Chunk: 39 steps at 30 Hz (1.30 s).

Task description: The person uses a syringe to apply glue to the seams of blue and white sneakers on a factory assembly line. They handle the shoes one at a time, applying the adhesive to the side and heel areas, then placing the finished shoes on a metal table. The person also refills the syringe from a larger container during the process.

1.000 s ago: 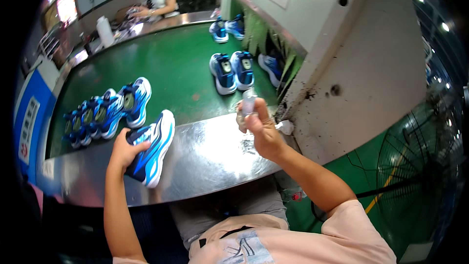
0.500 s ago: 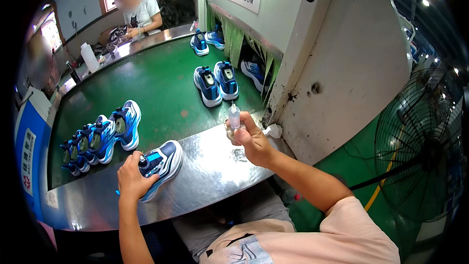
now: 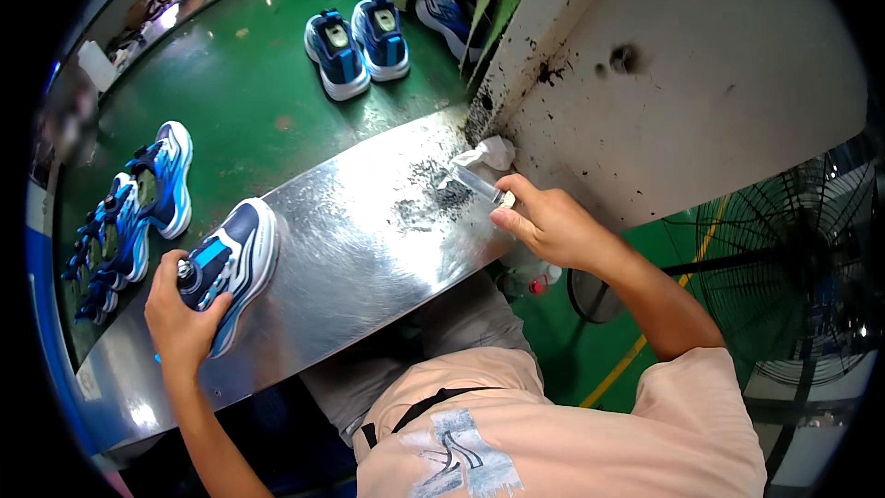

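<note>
My left hand [image 3: 181, 315] is wrapped round the heel and collar of a navy, blue and white sneaker [image 3: 245, 244], which rests on the metal ledge [image 3: 346, 254] with its toe pointing away. A dark round knob-like piece shows at the shoe's opening, beside my thumb and fingers. In my right hand [image 3: 553, 223] is a clear plastic syringe [image 3: 477, 183], pinched between thumb and fingers at its end. The syringe slants, its far end close to a crumpled white tissue [image 3: 496, 152]; whether they touch I cannot tell. Dark smears mark the metal beneath.
Several matching sneakers [image 3: 167, 180] stand in a row on the green conveyor belt [image 3: 249, 83] at left. A pair [image 3: 379, 37] sits farther off, near green strip curtains [image 3: 498, 23]. A white panel [image 3: 682, 83] walls off the right; beyond stands a black fan [image 3: 802, 267].
My right hand has lowered the syringe from an upright hold to a slant beside the tissue. My left hand still grips the sneaker. The view has tilted down and turned right.
</note>
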Motion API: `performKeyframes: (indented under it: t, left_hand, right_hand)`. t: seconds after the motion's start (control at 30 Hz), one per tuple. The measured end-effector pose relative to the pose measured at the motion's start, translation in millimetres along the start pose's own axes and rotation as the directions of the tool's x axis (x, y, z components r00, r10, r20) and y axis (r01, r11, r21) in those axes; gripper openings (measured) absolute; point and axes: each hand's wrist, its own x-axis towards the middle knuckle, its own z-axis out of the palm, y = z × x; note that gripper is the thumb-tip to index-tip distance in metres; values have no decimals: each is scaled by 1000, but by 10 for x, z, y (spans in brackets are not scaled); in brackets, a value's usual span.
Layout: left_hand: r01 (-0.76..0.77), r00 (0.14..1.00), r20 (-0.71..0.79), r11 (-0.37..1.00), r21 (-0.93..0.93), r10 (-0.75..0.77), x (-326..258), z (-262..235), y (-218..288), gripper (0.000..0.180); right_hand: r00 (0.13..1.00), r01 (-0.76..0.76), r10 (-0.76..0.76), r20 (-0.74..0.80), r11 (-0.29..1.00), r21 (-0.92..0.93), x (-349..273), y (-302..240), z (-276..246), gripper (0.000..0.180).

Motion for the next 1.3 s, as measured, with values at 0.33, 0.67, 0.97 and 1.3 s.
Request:
performKeyframes:
  t: [0.33, 0.67, 0.97, 1.3]
  left_hand:
    - [31, 999, 9, 999, -15, -31, 15, 82, -70, 62]
    - [84, 996, -21, 990, -115, -87, 21, 86, 85, 69]
    - [-407, 911, -64, 913, 24, 408, -379, 4, 264, 57]
    - [-455, 867, -167, 883, 116, 469, -1037, 177, 314, 44]
  right_hand:
    - [980, 113, -172, -104, 898, -425, 5, 258, 201, 32]
    - [984, 140, -174, -26, 865, -482, -104, 160, 86, 28]
    - [964, -193, 95, 247, 892, 410, -256, -7, -83, 45]
    - [972, -219, -20, 234, 288, 932, -243, -269, 331, 94]
